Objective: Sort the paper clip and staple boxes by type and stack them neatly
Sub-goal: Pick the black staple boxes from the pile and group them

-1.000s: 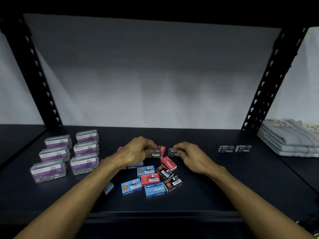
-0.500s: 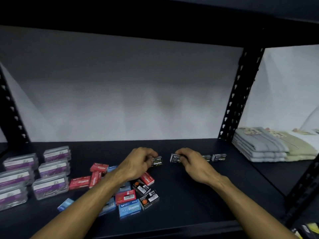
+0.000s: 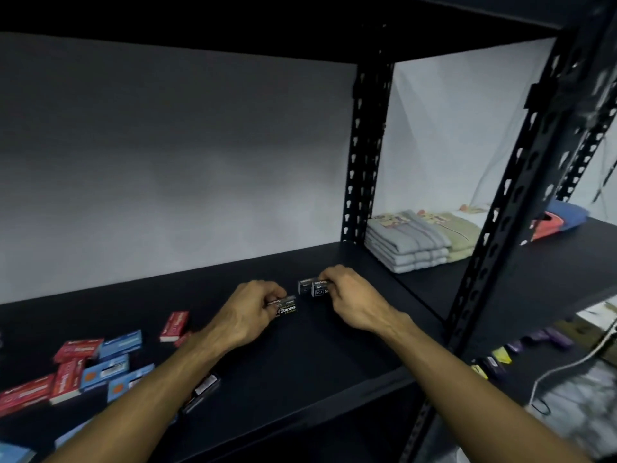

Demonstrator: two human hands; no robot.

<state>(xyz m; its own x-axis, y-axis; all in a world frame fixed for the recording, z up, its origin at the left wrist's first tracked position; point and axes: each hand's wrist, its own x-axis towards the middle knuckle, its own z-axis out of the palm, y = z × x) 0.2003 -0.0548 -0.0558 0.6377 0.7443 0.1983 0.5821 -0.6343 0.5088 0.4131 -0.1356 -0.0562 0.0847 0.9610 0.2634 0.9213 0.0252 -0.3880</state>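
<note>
My left hand grips a black staples box low over the dark shelf. My right hand holds a second black staples box, pressed against another black box that stands on the shelf just behind it. Red staple boxes and blue staple boxes lie scattered at the lower left. One black box lies partly under my left forearm. The paper clip boxes are out of view.
A black upright post stands at the shelf's back right corner, another post in front. Folded towels sit on the neighbouring shelf to the right. Small purple and yellow items lie on a lower level.
Both hands have carried their black boxes to the right, away from the scattered pile. The view has swung right, so the paper clip boxes have left the frame.
</note>
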